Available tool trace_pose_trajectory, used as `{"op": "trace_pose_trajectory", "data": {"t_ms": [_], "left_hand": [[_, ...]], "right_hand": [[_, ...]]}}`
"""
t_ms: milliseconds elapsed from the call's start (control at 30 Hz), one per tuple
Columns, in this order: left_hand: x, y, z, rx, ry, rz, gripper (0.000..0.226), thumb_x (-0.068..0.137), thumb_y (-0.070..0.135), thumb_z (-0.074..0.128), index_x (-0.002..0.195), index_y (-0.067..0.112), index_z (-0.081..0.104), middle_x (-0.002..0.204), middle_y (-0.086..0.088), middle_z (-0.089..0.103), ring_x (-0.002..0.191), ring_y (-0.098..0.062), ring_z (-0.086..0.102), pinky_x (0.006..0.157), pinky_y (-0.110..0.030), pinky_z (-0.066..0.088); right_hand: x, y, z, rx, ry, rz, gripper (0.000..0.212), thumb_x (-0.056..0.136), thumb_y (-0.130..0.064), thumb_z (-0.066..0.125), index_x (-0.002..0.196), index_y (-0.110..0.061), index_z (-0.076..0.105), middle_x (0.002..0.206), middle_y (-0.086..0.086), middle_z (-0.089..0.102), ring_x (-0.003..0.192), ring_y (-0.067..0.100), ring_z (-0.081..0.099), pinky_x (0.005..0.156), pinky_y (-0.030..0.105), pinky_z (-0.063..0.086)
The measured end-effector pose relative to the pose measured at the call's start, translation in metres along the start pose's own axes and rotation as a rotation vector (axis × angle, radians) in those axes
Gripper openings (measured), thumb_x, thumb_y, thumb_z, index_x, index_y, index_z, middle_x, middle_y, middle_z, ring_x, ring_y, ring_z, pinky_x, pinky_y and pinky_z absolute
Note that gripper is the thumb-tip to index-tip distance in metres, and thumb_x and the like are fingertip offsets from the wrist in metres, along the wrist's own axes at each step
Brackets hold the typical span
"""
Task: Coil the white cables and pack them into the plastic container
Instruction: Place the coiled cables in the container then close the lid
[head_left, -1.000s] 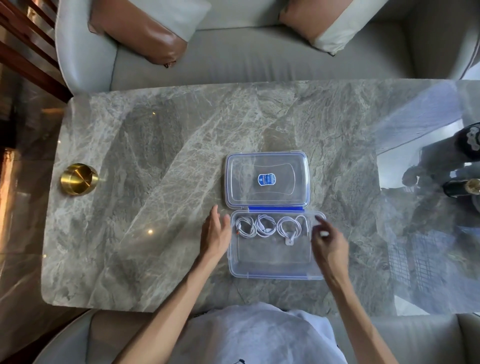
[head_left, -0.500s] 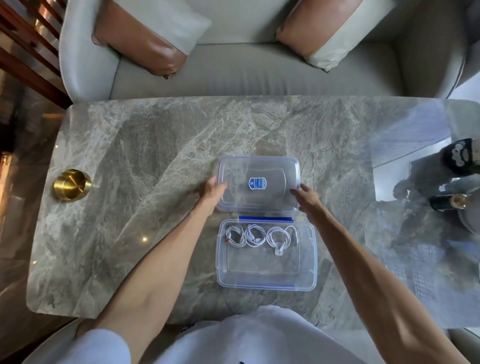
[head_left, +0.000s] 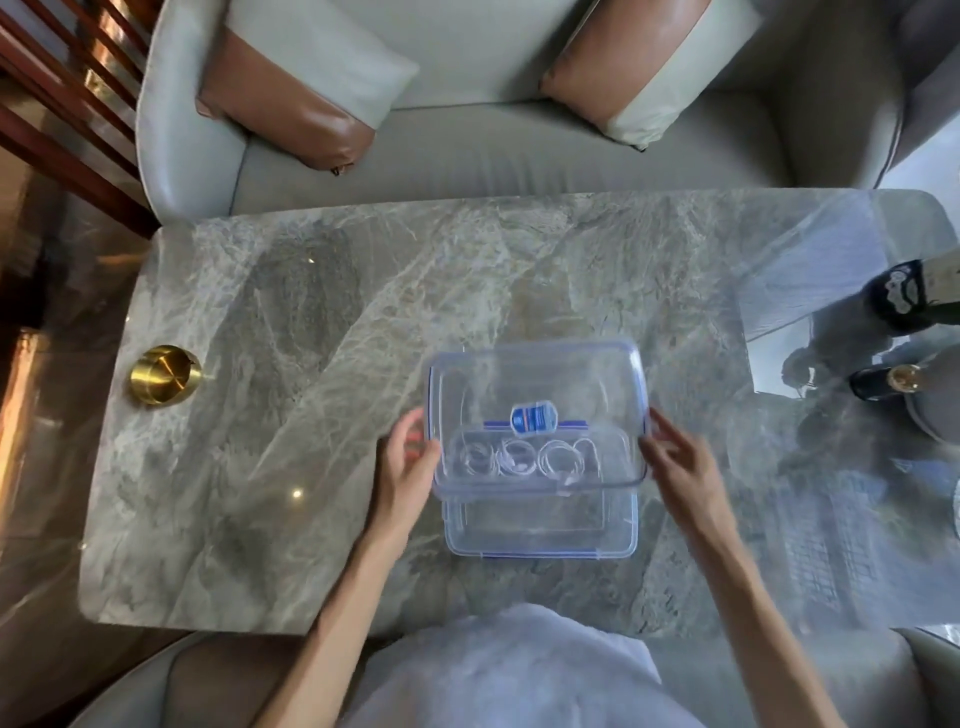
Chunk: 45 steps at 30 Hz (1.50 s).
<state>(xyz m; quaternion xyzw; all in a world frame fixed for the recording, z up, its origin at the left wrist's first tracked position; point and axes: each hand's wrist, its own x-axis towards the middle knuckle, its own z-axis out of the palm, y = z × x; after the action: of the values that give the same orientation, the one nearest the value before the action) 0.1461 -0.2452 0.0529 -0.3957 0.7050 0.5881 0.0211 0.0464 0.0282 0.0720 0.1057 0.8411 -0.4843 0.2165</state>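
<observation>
A clear plastic container (head_left: 540, 538) with blue clips sits on the marble table near me. Three coiled white cables (head_left: 524, 457) lie side by side in its far half, seen through the lid. The clear lid (head_left: 535, 384), with a blue label at its middle, hangs tilted in the air over the container's far part. My left hand (head_left: 408, 462) grips the lid's left edge and my right hand (head_left: 680, 462) grips its right edge.
A gold round dish (head_left: 163, 374) stands at the table's left edge. Dark bottles (head_left: 904, 296) stand at the far right on the glossy part. A grey sofa with two brown-and-white cushions (head_left: 301, 88) lies beyond the marble table (head_left: 311, 415).
Both hands went from the container to the lid lying behind it, took it by its sides, lifted it and carried it toward me over the cables.
</observation>
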Motion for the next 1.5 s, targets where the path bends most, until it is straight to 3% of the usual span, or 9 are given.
{"op": "trace_pose_trajectory", "data": {"t_ms": [100,167,233,533,633,800,1000,1367,1500], "left_hand": [[-0.031,-0.042,0.007,0.075,-0.015,-0.102,0.043,0.091,-0.004,0.057,0.133,0.003,0.053,0.1,-0.013,0.06,0.082,-0.02,0.058,0.07,-0.019,0.051],[-0.04,-0.058,0.01,0.123,-0.019,-0.116,0.043,0.089,-0.006,0.058,0.132,-0.001,0.054,0.101,-0.021,0.062,0.084,-0.031,0.06,0.08,-0.038,0.052],[-0.042,-0.067,0.013,0.153,-0.029,-0.116,0.043,0.089,-0.006,0.058,0.131,-0.002,0.054,0.107,-0.029,0.061,0.093,-0.042,0.061,0.087,-0.048,0.052],[-0.029,-0.07,0.02,0.209,-0.024,-0.115,0.044,0.09,0.0,0.054,0.134,0.005,0.054,0.106,-0.013,0.058,0.084,-0.021,0.056,0.08,-0.033,0.05],[-0.03,-0.072,0.023,0.252,-0.009,-0.097,0.044,0.09,0.001,0.051,0.133,0.007,0.054,0.108,-0.01,0.059,0.081,-0.016,0.058,0.073,-0.026,0.05],[-0.034,-0.08,0.026,0.364,-0.008,-0.021,0.041,0.093,0.004,0.052,0.134,0.004,0.051,0.115,-0.015,0.052,0.105,-0.029,0.056,0.097,-0.042,0.047],[-0.024,-0.071,0.027,0.426,0.019,0.011,0.023,0.092,0.015,0.059,0.114,0.008,0.054,0.1,-0.007,0.052,0.093,-0.023,0.052,0.084,-0.034,0.046],[-0.017,-0.069,0.036,0.562,0.008,-0.033,0.02,0.09,0.009,0.056,0.108,0.007,0.046,0.108,-0.011,0.05,0.102,-0.031,0.053,0.086,-0.037,0.042],[-0.015,-0.067,0.035,0.553,-0.028,-0.02,0.04,0.088,0.007,0.056,0.125,0.004,0.043,0.115,-0.014,0.049,0.112,-0.031,0.049,0.093,-0.035,0.039]], "right_hand": [[-0.031,0.047,0.013,-0.045,-0.02,0.101,0.049,0.093,-0.003,0.059,0.141,-0.007,0.051,0.081,0.025,0.069,0.072,0.03,0.07,0.048,0.007,0.04],[-0.04,0.073,0.02,-0.08,-0.018,0.142,0.052,0.09,-0.001,0.062,0.14,-0.004,0.051,0.069,0.015,0.065,0.051,0.016,0.056,0.046,0.01,0.037],[-0.041,0.092,0.025,-0.102,-0.027,0.18,0.056,0.089,-0.004,0.063,0.143,-0.005,0.048,0.086,0.013,0.063,0.062,0.011,0.049,0.06,0.016,0.043],[-0.033,0.103,0.037,-0.17,-0.023,0.22,0.058,0.088,-0.014,0.062,0.145,-0.017,0.047,0.117,0.017,0.052,0.098,0.038,0.061,0.099,0.05,0.049],[-0.033,0.103,0.037,-0.178,-0.036,0.187,0.053,0.087,-0.013,0.06,0.14,-0.016,0.053,0.114,0.021,0.057,0.103,0.041,0.059,0.097,0.049,0.048],[-0.04,0.1,0.037,-0.174,0.022,0.16,0.058,0.092,-0.015,0.063,0.147,-0.013,0.045,0.125,0.024,0.05,0.109,0.037,0.057,0.105,0.046,0.045],[-0.046,0.097,0.04,-0.208,0.143,0.139,0.047,0.092,-0.017,0.065,0.138,-0.014,0.055,0.125,0.018,0.06,0.097,0.03,0.065,0.084,0.03,0.044],[-0.04,0.098,0.041,-0.271,0.144,0.107,0.043,0.095,-0.015,0.061,0.137,-0.016,0.056,0.118,0.019,0.059,0.099,0.032,0.063,0.083,0.033,0.044],[-0.037,0.103,0.041,-0.277,0.125,0.111,0.044,0.095,-0.018,0.061,0.138,-0.02,0.055,0.118,0.018,0.058,0.092,0.028,0.064,0.08,0.03,0.041]]}}
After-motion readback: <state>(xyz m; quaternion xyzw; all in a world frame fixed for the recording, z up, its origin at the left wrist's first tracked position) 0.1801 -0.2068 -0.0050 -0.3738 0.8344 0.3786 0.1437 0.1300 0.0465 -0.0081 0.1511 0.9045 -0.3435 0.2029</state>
